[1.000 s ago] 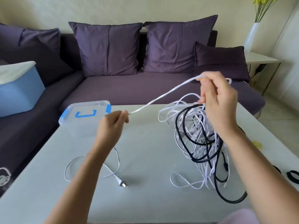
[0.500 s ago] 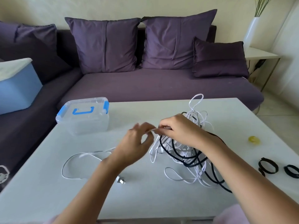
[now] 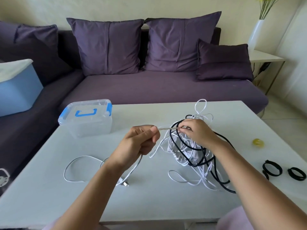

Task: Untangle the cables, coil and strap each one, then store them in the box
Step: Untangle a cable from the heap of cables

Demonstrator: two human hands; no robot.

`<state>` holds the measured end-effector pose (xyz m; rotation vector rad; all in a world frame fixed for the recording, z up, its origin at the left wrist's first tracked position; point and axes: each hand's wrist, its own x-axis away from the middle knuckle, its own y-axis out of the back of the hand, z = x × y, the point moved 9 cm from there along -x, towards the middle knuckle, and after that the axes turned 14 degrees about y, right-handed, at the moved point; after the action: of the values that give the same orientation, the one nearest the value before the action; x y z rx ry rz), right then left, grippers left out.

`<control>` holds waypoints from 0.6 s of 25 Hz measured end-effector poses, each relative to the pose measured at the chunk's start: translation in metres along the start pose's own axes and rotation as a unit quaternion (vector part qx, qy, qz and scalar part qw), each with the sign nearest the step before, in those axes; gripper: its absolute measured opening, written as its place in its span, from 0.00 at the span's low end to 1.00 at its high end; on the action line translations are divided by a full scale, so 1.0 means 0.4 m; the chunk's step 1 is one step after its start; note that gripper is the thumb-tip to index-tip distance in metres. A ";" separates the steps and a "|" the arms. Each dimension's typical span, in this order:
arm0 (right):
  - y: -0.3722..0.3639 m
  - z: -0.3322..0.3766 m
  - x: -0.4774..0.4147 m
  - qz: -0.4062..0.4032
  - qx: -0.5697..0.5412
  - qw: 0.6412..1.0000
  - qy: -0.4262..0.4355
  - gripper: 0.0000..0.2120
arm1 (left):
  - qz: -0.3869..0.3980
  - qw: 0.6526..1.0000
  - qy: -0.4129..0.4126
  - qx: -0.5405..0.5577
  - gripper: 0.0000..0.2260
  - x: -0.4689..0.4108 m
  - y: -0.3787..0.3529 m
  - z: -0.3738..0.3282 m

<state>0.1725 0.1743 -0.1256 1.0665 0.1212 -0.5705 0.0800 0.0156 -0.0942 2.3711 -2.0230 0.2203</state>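
Left hand point(image 3: 139, 144): curled round the white cable point(image 3: 167, 128), thumb and forefinger pinching it; the freed length drops from the palm to a loop and the plug point(image 3: 125, 183) on the table point(image 3: 49, 201).
Right hand point(image 3: 195, 132): pinches the same cable where it enters the tangle point(image 3: 184, 151), resting on top of the heap.
Span between hands: short, taut, almost level, running left to right.
Deciding relation: the unfreed remainder lies at the span's right end, under the right hand, wound with a black cable point(image 3: 216, 175); the left probably draws leftward.
Clear lidded box point(image 3: 86, 122): closed, beyond the left hand, apart.
Black straps point(image 3: 272, 168): near the table's right edge, well apart.
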 end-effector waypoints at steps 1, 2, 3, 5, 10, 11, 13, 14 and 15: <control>-0.004 -0.009 -0.001 -0.010 -0.004 1.000 0.011 0.05 | 0.026 0.999 0.006 0.045 0.14 0.002 0.005 -0.001; -0.008 -0.019 -0.003 -0.015 -0.002 1.000 0.021 0.05 | 0.046 0.996 0.008 0.082 0.14 0.006 0.013 -0.004; -0.005 -0.023 -0.005 -0.019 0.009 0.999 0.033 0.05 | 0.058 0.992 0.006 0.110 0.14 0.008 0.025 -0.008; 0.035 -0.022 -0.018 -0.054 0.054 0.996 0.051 0.05 | 0.036 0.992 0.004 0.121 0.15 0.010 0.072 -0.019; 0.328 0.106 0.013 -0.366 0.174 0.908 0.102 0.07 | -0.152 0.976 -0.014 -0.156 0.14 -0.006 0.161 -0.031; 0.353 0.129 0.011 -0.386 0.144 0.905 0.102 0.07 | -0.180 0.959 -0.016 -0.220 0.14 -0.015 0.155 -0.021; 0.351 0.135 -0.022 -0.373 0.065 0.923 0.068 0.09 | -0.228 0.917 -0.023 -0.328 0.13 -0.032 0.137 -0.001; 0.329 0.126 -0.040 -0.347 0.050 0.935 0.045 0.11 | -0.248 0.897 -0.024 -0.366 0.13 -0.036 0.133 0.009; 0.301 0.110 -0.055 -0.316 0.049 0.947 0.024 0.12 | -0.265 0.881 -0.020 -0.390 0.14 -0.038 0.137 0.019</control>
<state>0.2061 0.1878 -0.0006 1.1358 0.4940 -1.1362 0.0243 0.0210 -0.1077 2.2158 -1.0500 -0.5503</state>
